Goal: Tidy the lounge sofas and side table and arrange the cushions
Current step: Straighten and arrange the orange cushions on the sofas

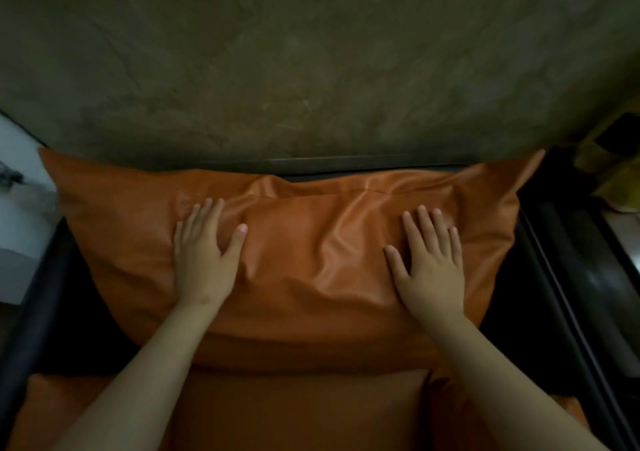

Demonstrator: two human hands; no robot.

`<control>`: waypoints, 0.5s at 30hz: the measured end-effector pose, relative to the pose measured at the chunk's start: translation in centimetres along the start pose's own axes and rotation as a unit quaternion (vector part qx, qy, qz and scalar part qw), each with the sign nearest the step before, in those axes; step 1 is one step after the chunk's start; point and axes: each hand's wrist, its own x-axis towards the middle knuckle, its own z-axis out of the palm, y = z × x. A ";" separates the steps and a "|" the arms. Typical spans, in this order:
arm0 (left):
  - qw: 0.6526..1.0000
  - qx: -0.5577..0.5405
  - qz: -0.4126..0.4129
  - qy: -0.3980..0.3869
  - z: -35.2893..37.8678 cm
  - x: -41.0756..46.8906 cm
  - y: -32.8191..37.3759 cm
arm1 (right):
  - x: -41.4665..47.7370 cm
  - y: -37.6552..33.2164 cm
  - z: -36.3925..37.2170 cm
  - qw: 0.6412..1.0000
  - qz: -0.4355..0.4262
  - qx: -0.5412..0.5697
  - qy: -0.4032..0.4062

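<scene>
A person's left hand and right hand press flat, fingers spread, on an orange cushion leaning against the sofa back. The cushion's long axis runs side to side, each hand roughly equally far from its centre, above the seat.

Sofa and its cushions, below you.
Your dark sofa frame carries an orange seat cushion along its front edge and a creased orange back cushion against its rear edge.
</scene>
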 end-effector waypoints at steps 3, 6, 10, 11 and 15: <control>1.000 0.009 0.008 -0.007 0.1 -2.5 1.2 | -1.6 -0.4 -0.3 1.000 -0.006 0.009 -0.003; 0.999 0.011 0.034 -0.016 0.8 -5.1 2.5 | -3.4 -0.5 -0.5 1.000 0.000 0.019 -0.018; 0.997 0.029 0.069 -0.031 2.0 -9.5 4.0 | -6.6 -0.5 -0.9 0.999 0.021 0.035 -0.019; 0.995 0.041 0.083 -0.040 2.4 -10.5 4.3 | -7.2 -0.3 -0.9 0.999 0.025 0.038 -0.019; 0.982 0.092 0.152 -0.066 3.8 -12.7 4.7 | -8.9 0.8 -1.2 0.997 0.063 0.044 -0.030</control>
